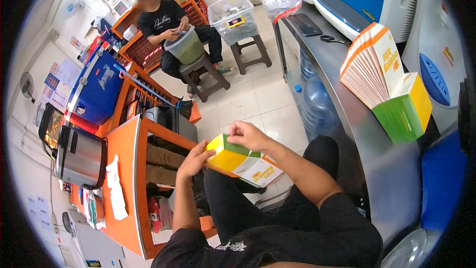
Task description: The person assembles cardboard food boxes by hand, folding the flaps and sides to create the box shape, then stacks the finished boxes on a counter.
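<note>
Over my lap is a small folding carton [244, 163] in yellow, green and white with orange print. My left hand [195, 159] grips its left end, thumb and fingers around the yellow panel. The fingers of my right hand [244, 137] are pinched at the upper edge, by the green flap. What the carton holds, if anything, is hidden. To my right, on the metal counter [364, 114], a fanned stack of flat cartons [367, 67] of the same colours leans beside a carton [404, 111] with green and yellow sides.
Scissors [334, 40] and a black phone [305, 24] lie on the counter; water bottles [317, 106] stand beneath. At left is an orange table [124, 164] with a rice cooker [79, 156]. Ahead, a seated person [161, 20] handles a tub [186, 47] on a stool.
</note>
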Demonstrator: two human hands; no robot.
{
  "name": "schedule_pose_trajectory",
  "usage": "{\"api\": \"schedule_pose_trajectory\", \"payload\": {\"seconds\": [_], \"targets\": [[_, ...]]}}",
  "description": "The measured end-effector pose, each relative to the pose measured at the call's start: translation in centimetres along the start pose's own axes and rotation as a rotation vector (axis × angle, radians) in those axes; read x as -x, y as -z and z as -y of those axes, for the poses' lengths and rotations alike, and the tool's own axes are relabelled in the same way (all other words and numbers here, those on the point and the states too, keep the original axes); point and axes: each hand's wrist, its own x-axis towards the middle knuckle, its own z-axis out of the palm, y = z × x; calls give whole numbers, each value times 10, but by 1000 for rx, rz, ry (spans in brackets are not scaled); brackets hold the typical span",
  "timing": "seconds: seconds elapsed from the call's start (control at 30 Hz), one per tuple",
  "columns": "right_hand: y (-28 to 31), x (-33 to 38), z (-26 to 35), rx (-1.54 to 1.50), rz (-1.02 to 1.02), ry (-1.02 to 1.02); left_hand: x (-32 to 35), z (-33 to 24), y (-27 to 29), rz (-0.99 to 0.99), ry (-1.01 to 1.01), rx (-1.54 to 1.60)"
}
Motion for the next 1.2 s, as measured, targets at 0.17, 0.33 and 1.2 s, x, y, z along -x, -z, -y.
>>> {"api": "schedule_pose_trajectory", "payload": {"seconds": [0.17,0.33,1.2], "targets": [[-4,1,19,702,-432,605,8,-4,6,13,191,352],[-38,12,17,868,-175,679,-7,-11,-29,-245,85,789],[-16,5,26,224,-417,428,-34,-10,-75,-469,-320,376]]}}
